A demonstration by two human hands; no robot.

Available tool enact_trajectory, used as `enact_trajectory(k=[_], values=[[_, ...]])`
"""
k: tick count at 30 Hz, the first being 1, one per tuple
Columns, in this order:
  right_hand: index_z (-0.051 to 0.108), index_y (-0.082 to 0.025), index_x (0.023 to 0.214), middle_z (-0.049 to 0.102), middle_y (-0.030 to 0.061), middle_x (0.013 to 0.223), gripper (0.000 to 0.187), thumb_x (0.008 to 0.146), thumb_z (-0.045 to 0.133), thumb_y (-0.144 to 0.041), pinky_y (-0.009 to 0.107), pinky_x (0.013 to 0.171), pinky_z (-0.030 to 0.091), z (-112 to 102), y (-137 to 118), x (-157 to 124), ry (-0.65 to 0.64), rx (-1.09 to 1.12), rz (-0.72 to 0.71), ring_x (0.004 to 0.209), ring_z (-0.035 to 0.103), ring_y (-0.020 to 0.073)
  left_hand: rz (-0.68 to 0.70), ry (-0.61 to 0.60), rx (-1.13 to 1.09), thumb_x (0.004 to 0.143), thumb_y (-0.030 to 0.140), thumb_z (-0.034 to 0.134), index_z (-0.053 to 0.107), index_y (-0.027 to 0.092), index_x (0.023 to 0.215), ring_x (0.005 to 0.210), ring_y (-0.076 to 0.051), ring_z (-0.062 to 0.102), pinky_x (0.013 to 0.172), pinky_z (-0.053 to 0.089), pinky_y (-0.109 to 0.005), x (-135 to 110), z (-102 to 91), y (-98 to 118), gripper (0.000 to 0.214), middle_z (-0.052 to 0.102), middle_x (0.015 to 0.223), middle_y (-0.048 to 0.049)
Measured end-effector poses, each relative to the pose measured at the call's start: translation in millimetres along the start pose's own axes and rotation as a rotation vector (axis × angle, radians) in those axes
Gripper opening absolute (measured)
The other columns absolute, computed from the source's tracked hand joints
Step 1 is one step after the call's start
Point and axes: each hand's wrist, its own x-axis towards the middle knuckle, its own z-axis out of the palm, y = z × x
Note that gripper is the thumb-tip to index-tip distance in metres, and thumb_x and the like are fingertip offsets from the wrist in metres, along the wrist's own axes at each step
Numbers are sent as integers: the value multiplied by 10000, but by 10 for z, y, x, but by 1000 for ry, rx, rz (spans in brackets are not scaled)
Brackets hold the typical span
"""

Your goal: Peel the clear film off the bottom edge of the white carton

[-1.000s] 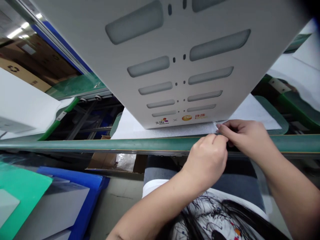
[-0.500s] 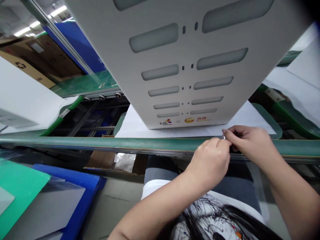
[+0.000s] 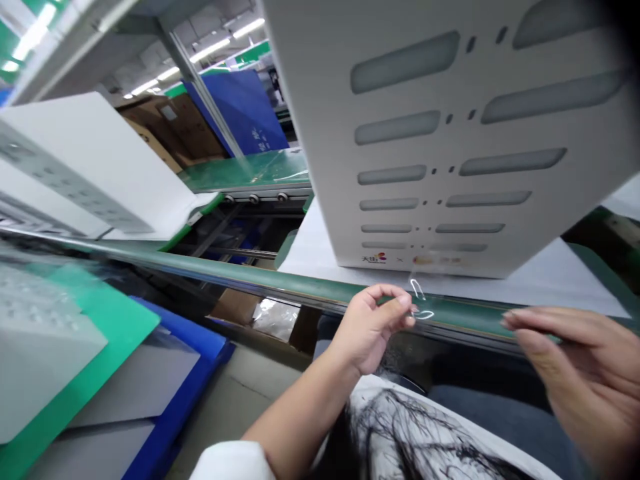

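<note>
The white cabinet stood upright on a white sheet; a green rail ran before its foot; the right hand hung past the cabinet's right corner, fingers parted, apparently empty; the left hand, before its base, pinched a small shiny piece; its loops reached right and upward from those fingertips, long axis unclear.

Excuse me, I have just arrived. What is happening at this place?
A person's left hand pinches a small shiny piece, too blurred to identify, above a green rail. The right hand is apart from it, fingers loosely open, with nothing visible in them. Just beyond the rail, a large white slotted panel stands on a white sheet. Neither hand seems to touch the panel.
</note>
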Motion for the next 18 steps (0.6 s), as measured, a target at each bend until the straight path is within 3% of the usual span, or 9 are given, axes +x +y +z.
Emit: enact_trajectory(k=[3,5,7,9,11,13,14,16,18], values=[[453,-314,1148,538,29,1100,331,822,510,-307,326,918,417,207,-287,183,-96,60,-291,1026,509,163,31,82,-45,603,220,750,525,95,748,554,-24,516,534,432,-118,-111,-110,122,295,506,688,18],[440,-254,1198,524,35,1145,393,824,516,-349,335,934,396,391,-429,290,-183,96,-411,1072,480,166,69,91,-25,600,242,751,519,97,748,547,-21,503,543,427,-125,-177,-177,149,311,507,689,18],[522,-244,1107,567,13,1057,319,816,526,-375,317,851,426,585,-513,343,-287,173,-388,993,515,154,134,84,36,630,270,726,519,99,762,607,-35,513,611,440,-152,-236,-288,138,299,521,735,-2],[595,-246,974,595,-3,932,214,819,518,-370,279,743,439,770,-548,334,-412,268,-267,872,544,131,266,134,230,663,284,691,518,104,781,699,-57,519,681,449,-189,-304,-466,103,276,506,849,-33],[631,-236,869,596,7,862,189,820,501,-363,277,709,433,938,-558,274,-531,340,-148,811,545,127,424,292,522,672,276,675,489,124,860,762,-77,516,724,455,-236,-399,-682,62,305,439,976,-52],[646,-225,810,583,33,819,207,802,503,-375,310,711,428,1096,-568,185,-608,337,-117,796,537,148,512,461,835,646,275,693,434,162,992,870,-123,503,808,437,-313,-527,-876,27,447,389,1069,-68],[650,-227,795,575,44,806,210,792,508,-382,334,719,426,1172,-577,137,-639,314,-135,803,532,162,509,467,1001,641,283,698,438,184,1023,961,-159,476,868,398,-358,-597,-951,11,472,393,1102,-70],[650,-233,776,562,55,788,203,788,505,-375,370,721,429,1311,-606,46,-708,275,-208,812,528,182,450,361,1267,658,259,674,519,214,934,1054,-197,424,917,315,-396,-717,-1074,-30,319,465,1090,-36],[640,-229,800,572,60,832,197,803,477,-341,388,743,451,1412,-632,-31,-740,297,-300,852,538,186,364,328,1360,669,179,624,542,196,765,994,-180,460,885,301,-367,-773,-1242,-80,128,554,964,9]])
